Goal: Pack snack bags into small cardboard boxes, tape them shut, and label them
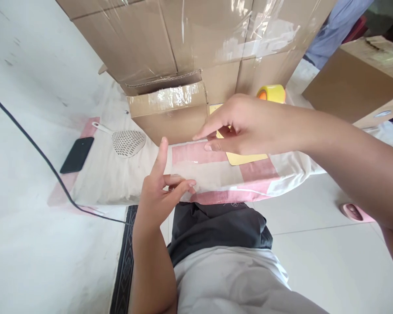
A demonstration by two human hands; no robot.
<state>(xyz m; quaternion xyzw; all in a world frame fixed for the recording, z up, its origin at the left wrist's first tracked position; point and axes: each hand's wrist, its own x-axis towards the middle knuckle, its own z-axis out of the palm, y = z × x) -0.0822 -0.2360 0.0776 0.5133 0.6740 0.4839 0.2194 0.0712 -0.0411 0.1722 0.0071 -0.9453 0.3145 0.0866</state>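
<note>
My left hand [165,192] is over the front edge of the pink-and-white checked cloth [198,151]. One finger points up; the thumb and other fingers curl together near their tips. Faint glints by them look like clear film, but I cannot make out what they hold. Farther up, my right hand [239,126] reaches in from the right, thumb and index finger apart, nothing visible between them. Its fingertips are close to a small cardboard box [170,124] with an open top flap. Partly hidden beneath this hand lies a yellow card [247,159].
A large taped cardboard box [209,35] stands behind. A yellow tape roll [275,93] lies right of the small box. To the left are a white slotted scoop [128,143] and a black phone [77,155]. A cable [36,141] hangs along the wall. Another carton [356,83] stands right.
</note>
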